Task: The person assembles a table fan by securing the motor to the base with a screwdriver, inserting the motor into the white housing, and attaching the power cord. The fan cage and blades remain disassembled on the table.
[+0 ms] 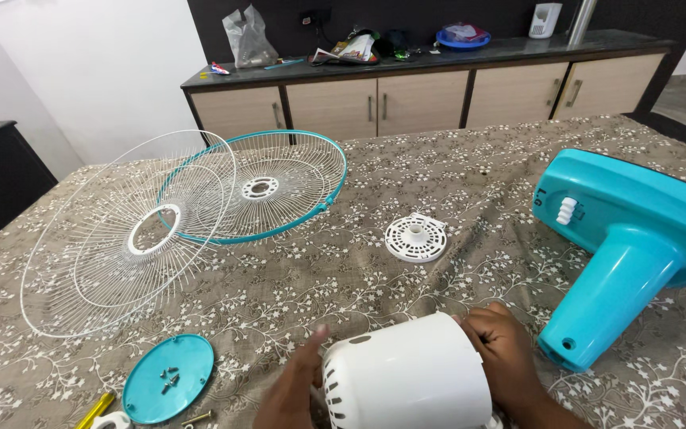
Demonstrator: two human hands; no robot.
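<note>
Head view: white motor housing point(406, 373) between both hands.

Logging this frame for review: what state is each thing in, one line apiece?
White motor housing: on its side, gripped between both hands.
Left hand: on the housing's vented end.
Right hand: on the housing's far side.
White wire grille: detached, propped tilted on the teal-rimmed grille.
Teal-rimmed grille: detached, tilted.
Teal fan base: tipped over.
Teal round cap: flat, screws on it.
White round disc: lying loose.
Cupboard doors: closed.
</note>
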